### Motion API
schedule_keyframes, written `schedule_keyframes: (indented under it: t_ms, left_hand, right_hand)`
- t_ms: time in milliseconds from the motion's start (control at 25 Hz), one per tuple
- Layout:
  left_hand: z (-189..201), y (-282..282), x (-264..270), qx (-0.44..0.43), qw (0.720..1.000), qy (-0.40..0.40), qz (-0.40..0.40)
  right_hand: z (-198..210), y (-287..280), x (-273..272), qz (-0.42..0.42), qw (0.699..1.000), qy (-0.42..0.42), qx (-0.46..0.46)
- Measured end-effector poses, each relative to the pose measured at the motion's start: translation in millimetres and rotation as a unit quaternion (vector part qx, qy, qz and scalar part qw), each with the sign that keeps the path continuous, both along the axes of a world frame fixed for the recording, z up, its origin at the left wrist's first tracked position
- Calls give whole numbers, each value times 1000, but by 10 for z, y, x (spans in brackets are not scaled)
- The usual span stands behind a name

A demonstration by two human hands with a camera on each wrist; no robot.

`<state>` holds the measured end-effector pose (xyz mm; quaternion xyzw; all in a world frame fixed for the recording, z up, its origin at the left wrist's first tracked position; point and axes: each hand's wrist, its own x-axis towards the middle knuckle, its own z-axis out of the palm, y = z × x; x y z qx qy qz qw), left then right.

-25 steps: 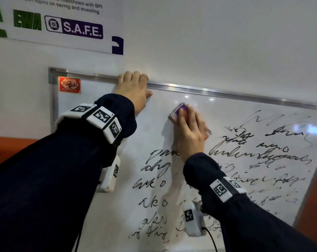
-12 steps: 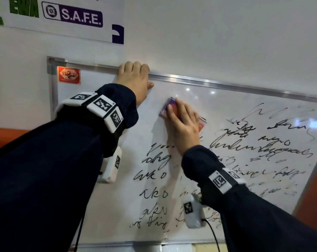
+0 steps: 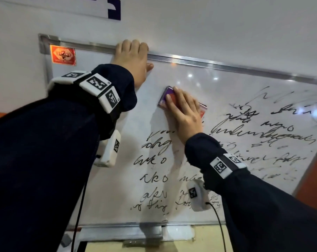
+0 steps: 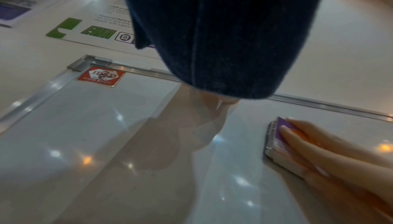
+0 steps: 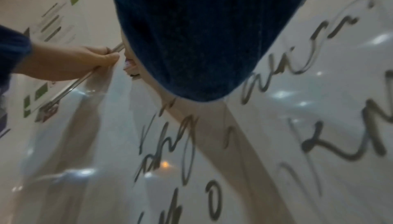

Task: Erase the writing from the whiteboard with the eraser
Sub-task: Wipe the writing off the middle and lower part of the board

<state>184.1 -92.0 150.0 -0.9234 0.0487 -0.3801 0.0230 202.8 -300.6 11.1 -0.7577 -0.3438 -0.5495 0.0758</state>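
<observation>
Head view: left hand point(image 3: 131, 60) hooks curled fingers over the whiteboard point(image 3: 226, 99) top frame, likely to steady it, while right hand point(image 3: 184, 113) presses flat fingers on the purple eraser point(image 3: 165, 96) at upper centre, above the writing point(image 3: 157, 146).

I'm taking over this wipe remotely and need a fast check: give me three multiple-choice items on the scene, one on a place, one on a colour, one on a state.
1. Where is the left hand?
A. on the board's top frame
B. on the bottom ledge
C. on the poster

2. The eraser's back is mostly
A. green
B. purple
C. yellow

3. The whiteboard is
A. fully wiped
B. still carrying writing
C. never written on

Key: A, fingers hook over the top rail; B, purple shows beside the right hand; B, black script remains.
</observation>
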Motion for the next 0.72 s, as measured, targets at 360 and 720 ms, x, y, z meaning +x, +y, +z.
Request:
schedule_keyframes:
  t_ms: [360, 720]
  left_hand:
    - [-174, 78, -261, -19, 1000, -12, -2]
    - [-878, 270, -408, -15, 994, 99, 52]
  right_hand:
    - [-241, -144, -153, 32, 992, 21, -123]
    - [-553, 466, -309, 86, 993, 47, -64]
